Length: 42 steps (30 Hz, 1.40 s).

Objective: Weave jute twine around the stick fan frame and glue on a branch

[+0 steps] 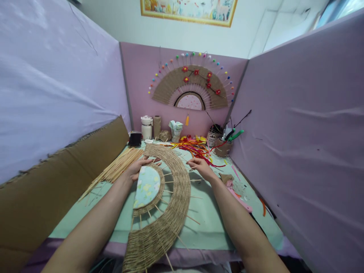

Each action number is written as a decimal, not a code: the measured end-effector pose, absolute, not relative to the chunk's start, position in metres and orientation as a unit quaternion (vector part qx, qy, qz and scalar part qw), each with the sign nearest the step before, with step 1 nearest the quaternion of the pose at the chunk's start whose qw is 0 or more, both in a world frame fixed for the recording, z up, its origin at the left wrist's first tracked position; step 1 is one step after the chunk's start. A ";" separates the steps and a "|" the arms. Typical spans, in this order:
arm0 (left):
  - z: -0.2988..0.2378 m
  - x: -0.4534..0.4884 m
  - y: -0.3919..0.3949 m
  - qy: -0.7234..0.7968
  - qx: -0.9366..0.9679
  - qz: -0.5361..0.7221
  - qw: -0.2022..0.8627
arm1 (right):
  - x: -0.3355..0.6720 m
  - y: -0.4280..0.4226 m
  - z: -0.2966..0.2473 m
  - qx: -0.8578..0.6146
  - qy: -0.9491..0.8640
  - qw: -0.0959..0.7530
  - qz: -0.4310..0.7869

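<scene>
A half-round fan point(180, 185), woven from brown twine over thin wooden sticks, stands tilted on edge in front of me, its straight side facing left. Its inner half-disc point(148, 185) is covered in pale blue floral cloth with a twine rim. My left hand point(141, 167) grips the fan at the upper end of this half-disc, the fingers partly behind it. At the outer woven edge, my right hand point(200, 168) is closed in a pinch around a thin stick end that juts from the weave. Other stick ends poke out below that hand.
Loose sticks point(121, 165) lie at left beside a cardboard sheet point(68, 170). Red and orange pipe cleaners point(196, 149), a jar point(146, 127) and a tool pot point(222, 147) stand behind. Pink-handled scissors point(241, 201) lie right. A finished fan point(170, 85) hangs on the back panel.
</scene>
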<state>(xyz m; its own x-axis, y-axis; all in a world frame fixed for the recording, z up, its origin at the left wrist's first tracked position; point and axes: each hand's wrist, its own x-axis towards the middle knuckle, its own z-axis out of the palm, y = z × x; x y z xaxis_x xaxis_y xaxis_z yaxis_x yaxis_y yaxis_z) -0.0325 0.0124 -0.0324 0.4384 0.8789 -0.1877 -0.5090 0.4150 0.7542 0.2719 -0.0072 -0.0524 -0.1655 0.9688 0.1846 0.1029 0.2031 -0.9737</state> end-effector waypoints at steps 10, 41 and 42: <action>-0.030 -0.037 0.015 0.315 0.290 0.461 0.777 | 0.277 -0.001 -0.056 -0.442 -0.591 0.534 0.412; -0.019 -0.044 0.017 0.322 0.275 0.534 0.732 | 0.280 0.002 -0.060 -0.385 -0.579 0.521 0.494; -0.019 -0.044 0.018 0.320 0.275 0.540 0.728 | 0.280 0.002 -0.060 -0.393 -0.588 0.511 0.489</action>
